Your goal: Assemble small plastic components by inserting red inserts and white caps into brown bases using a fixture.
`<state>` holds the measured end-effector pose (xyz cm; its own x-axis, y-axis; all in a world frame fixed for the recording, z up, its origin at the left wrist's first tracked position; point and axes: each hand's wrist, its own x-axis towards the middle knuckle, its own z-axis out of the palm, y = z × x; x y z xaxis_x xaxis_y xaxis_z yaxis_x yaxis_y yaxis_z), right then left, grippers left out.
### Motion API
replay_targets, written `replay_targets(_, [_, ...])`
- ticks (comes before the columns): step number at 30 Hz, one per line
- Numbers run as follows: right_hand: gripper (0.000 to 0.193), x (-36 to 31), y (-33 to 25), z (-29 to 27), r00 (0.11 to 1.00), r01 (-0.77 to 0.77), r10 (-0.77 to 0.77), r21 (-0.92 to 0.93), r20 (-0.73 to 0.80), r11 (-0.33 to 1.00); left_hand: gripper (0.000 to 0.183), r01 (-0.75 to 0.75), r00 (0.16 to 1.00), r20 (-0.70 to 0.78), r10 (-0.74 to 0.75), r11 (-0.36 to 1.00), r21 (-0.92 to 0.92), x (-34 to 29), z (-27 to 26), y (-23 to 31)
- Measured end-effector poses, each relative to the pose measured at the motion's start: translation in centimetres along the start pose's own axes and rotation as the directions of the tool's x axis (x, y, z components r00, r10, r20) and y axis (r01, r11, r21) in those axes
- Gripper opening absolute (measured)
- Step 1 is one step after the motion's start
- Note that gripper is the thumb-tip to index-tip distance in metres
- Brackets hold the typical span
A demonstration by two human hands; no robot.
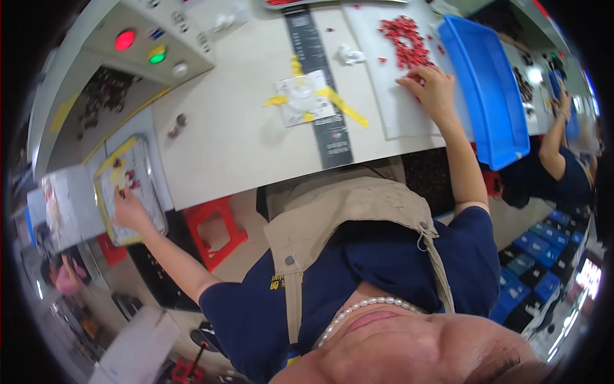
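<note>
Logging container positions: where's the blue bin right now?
In the head view, the blue bin is at right, beside the red pieces and the right hand.

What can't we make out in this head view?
All in the head view:
- Red pieces: single shapes; too small and heaped together.
- Right hand: whether it pinches one; its own fingers cover the contact.
- Left hand: whether it grips any small pieces in the tray; too small and blurred.
- Far tray: its far side; cut off by the top edge.
- Co-worker's hand: its grip; small and blurred near the rim.
</note>
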<state>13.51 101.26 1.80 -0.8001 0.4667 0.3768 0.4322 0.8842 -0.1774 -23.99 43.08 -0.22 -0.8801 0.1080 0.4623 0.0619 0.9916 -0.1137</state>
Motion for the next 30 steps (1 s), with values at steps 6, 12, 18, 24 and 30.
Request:
replay_targets(6, [0.019,2.1,-1.2,-1.3,0.907,-0.191,0.15,0.066,0.392,0.979,0.036,0.037,0.997,0.078,-0.025,0.987,-0.159,1.7,-2.3,3.8])
replay_targets(12, [0.014,2.4,-1.9,-1.8,0.901,-0.24,0.151,0.176,0.408,0.955,0.035,-0.493,0.807,0.03,0.589,0.702,-0.514,-0.8,-6.6,17.2])
replay_targets(18, [0.011,2.0,-4.4,-0.4,0.949,-0.297,0.099,0.746,0.298,0.597,0.026,-0.307,0.82,0.052,0.57,0.514,-0.801,-2.0,-4.8,19.9])
replay_targets(24, [0.013,2.7,-8.9,2.0,0.961,-0.268,0.076,0.834,0.265,0.482,0.026,0.763,0.588,0.433,0.683,-0.292,-0.576,-9.6,-10.6,24.7])
replay_targets(30, [0.012,3.9,-13.5,2.4,0.992,-0.054,-0.045,0.734,0.114,0.677,0.028,0.875,0.476,0.43,0.768,-0.361,-0.324,-16.1,-11.3,27.3])
